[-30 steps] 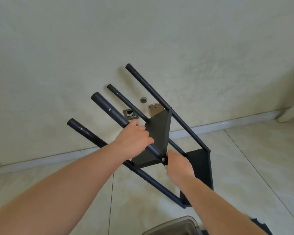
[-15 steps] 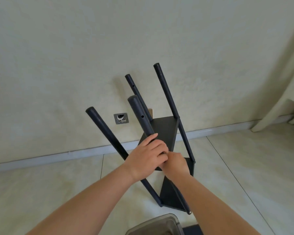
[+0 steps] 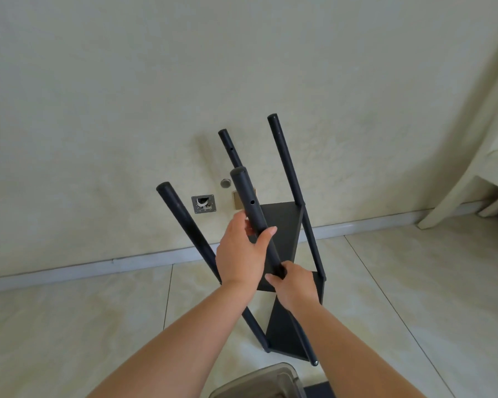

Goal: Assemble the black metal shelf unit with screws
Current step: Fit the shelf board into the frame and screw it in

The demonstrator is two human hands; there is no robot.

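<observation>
Furthest left of the grip, a metal wall plate with a hole in it sits low on the plaster wall, with a small round cap and a tan socket just right of it. The black metal shelf unit stands tilted on the tiled floor, its four poles splayed upward toward the camera. The left front pole runs down past the left wrist, just left of the grip. The left hand wraps around the near centre pole, thumb on the right side and fingers curled behind it, holding it firmly below a small screw hole. Directly below, the right hand grips the same pole where it meets the upper shelf panel; its fingertips are curled round the tube, and whether they pinch a screw cannot be told. Behind the grip rise the rear left pole and the taller rear right pole. Below the hands the lower shelf panel rests near the floor. A grey plastic bin shows at the bottom edge. Far right stands a pale chair leg.
</observation>
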